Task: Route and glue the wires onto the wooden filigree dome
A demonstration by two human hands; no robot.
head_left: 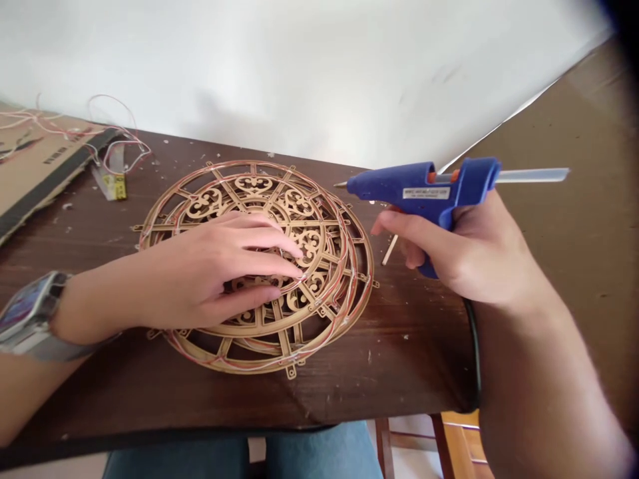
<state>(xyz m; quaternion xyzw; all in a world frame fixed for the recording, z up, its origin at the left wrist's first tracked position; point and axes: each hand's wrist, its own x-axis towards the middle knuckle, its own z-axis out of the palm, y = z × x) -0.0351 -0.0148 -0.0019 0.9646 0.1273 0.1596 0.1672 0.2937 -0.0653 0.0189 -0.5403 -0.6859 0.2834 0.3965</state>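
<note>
A round laser-cut wooden ornament (324, 266), made of stacked fretwork discs threaded with thin wires, lies on the dark wooden table (399, 346). My left hand (210, 269) lies flat on its centre, fingers stretched out and pressing it down. A watch (30, 313) is on that wrist. My right hand (469, 256) is wrapped round the grip of a blue hot glue gun (424, 186), held in the air to the right of the ornament. Its nozzle points left toward the ornament's upper right rim. A clear glue stick (534, 175) sticks out of the back.
A cardboard sheet (30, 166) with loose red and white wires (114, 143) lies at the table's far left. A small stick (389, 251) lies beside the ornament. The gun's black cable (474, 352) hangs over the right table edge. A white wall stands behind. Chair wood shows below.
</note>
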